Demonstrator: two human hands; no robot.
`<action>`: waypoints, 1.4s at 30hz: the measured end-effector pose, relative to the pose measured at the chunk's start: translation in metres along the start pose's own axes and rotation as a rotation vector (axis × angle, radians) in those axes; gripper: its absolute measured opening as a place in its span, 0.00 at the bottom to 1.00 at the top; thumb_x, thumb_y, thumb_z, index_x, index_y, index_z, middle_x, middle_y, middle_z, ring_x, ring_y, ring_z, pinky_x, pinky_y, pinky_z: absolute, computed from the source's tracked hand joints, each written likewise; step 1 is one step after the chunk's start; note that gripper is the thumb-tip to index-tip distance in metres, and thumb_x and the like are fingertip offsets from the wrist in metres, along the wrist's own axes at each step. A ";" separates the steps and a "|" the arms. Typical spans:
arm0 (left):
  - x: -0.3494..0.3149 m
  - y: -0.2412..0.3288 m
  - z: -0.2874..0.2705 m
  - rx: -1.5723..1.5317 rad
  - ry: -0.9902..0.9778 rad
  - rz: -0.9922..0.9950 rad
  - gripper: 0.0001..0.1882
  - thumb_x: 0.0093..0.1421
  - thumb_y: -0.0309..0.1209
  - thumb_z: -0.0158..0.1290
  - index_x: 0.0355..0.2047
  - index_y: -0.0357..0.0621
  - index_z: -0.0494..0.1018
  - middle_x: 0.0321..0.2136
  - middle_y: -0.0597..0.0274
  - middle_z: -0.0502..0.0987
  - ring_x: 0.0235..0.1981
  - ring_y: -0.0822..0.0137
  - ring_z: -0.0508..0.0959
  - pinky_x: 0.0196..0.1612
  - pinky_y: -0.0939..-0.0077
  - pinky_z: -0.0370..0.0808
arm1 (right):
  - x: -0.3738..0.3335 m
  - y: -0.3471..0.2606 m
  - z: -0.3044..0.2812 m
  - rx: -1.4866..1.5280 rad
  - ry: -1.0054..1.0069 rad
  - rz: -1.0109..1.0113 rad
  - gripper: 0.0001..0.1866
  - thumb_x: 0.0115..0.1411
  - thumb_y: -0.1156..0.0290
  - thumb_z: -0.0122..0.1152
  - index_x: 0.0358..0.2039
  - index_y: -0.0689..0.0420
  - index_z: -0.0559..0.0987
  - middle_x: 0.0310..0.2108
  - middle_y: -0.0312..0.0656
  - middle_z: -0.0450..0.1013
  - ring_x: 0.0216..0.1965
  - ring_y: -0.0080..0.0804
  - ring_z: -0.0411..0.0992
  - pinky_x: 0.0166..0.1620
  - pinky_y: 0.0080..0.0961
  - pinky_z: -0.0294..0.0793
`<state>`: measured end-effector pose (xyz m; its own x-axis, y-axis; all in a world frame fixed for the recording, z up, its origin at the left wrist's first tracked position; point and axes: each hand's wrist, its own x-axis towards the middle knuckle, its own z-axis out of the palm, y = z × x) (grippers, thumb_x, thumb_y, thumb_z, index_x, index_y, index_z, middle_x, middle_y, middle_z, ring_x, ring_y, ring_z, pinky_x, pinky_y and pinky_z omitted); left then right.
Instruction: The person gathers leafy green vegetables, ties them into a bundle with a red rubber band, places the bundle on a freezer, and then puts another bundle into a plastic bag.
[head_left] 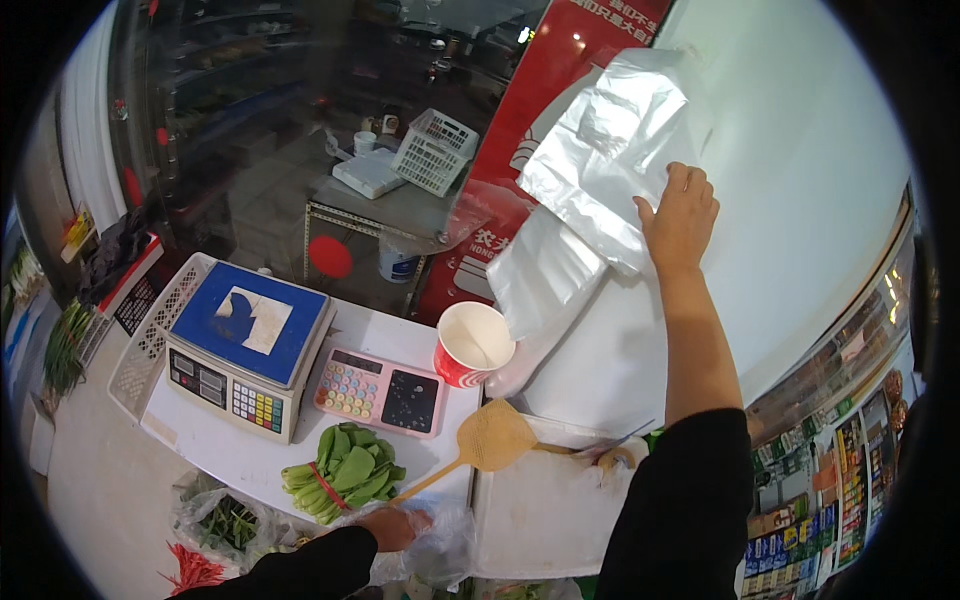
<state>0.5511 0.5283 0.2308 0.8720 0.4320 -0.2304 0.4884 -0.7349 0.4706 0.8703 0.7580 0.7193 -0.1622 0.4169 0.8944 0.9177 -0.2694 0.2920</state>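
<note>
My right hand (683,218) is raised at the white wall, against the right edge of a hanging stack of clear plastic bags (615,140). Its thumb and fingers stand apart, with the thumb at the film. Low at the table's front edge, my left hand (395,527) is closed on a crumpled clear plastic bag (435,545), which partly hides its fingertips. Just above that hand lies a bunch of leafy greens (350,470) tied with a red band. The handle of a yellow fly swatter (495,437) reaches down beside the greens toward my left hand.
A blue-topped weighing scale (250,320) stands on the white table (215,440), with a pink calculator (380,392) and a red-and-white paper tub (473,343) to its right. Bagged vegetables (230,522) sit below the front edge. Shelves of small packets (800,540) line the right.
</note>
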 end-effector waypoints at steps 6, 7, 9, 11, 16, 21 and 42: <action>0.001 -0.009 0.013 0.005 0.029 0.075 0.18 0.68 0.35 0.37 0.54 0.45 0.66 0.44 0.50 0.78 0.34 0.49 0.82 0.37 0.50 0.77 | 0.022 0.021 0.039 -0.175 0.088 -0.292 0.10 0.52 0.73 0.64 0.36 0.56 0.77 0.40 0.38 0.70 0.43 0.36 0.69 0.47 0.33 0.66; -0.002 -0.002 -0.005 -0.007 -0.036 0.043 0.18 0.68 0.35 0.37 0.55 0.45 0.66 0.45 0.50 0.78 0.35 0.50 0.82 0.36 0.51 0.77 | 0.023 0.017 0.038 -0.194 0.073 -0.344 0.08 0.52 0.75 0.61 0.34 0.56 0.78 0.39 0.38 0.71 0.42 0.36 0.69 0.47 0.33 0.67; -0.001 0.000 -0.003 0.024 -0.059 0.035 0.19 0.68 0.34 0.37 0.56 0.45 0.66 0.47 0.50 0.78 0.35 0.51 0.82 0.35 0.52 0.78 | 0.029 0.015 0.030 -0.084 0.060 -0.305 0.02 0.51 0.78 0.59 0.25 0.57 0.79 0.32 0.40 0.71 0.37 0.36 0.71 0.42 0.35 0.68; 0.003 -0.009 0.019 0.079 -0.001 0.065 0.19 0.67 0.33 0.37 0.56 0.45 0.66 0.48 0.51 0.78 0.34 0.51 0.82 0.34 0.52 0.78 | 0.042 0.025 0.023 0.013 0.040 -0.234 0.02 0.50 0.78 0.61 0.22 0.57 0.79 0.29 0.42 0.70 0.36 0.37 0.71 0.40 0.36 0.68; 0.004 -0.008 0.016 0.008 0.004 0.031 0.19 0.66 0.33 0.38 0.56 0.45 0.66 0.46 0.52 0.78 0.31 0.51 0.82 0.34 0.53 0.78 | 0.072 0.044 -0.001 0.459 -0.244 0.029 0.09 0.55 0.72 0.70 0.30 0.66 0.83 0.26 0.44 0.77 0.26 0.37 0.74 0.35 0.34 0.73; -0.003 -0.005 0.005 0.015 0.077 0.085 0.20 0.65 0.32 0.39 0.56 0.44 0.68 0.48 0.53 0.77 0.30 0.52 0.82 0.33 0.54 0.78 | 0.085 0.045 -0.014 0.731 -0.415 0.345 0.12 0.56 0.67 0.72 0.32 0.64 0.84 0.30 0.36 0.78 0.30 0.25 0.71 0.38 0.25 0.70; -0.008 -0.005 0.020 0.578 0.537 0.210 0.19 0.65 0.31 0.41 0.54 0.37 0.66 0.35 0.55 0.78 0.23 0.62 0.80 0.18 0.65 0.73 | -0.051 -0.011 -0.066 0.674 -0.514 0.002 0.13 0.44 0.81 0.70 0.22 0.64 0.70 0.24 0.42 0.68 0.26 0.34 0.66 0.33 0.29 0.67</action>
<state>0.5421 0.5176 0.2132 0.8839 0.3389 0.3224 0.3847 -0.9188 -0.0889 0.8450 0.6824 0.6927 -0.1252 0.8034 0.5821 0.9642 0.2368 -0.1195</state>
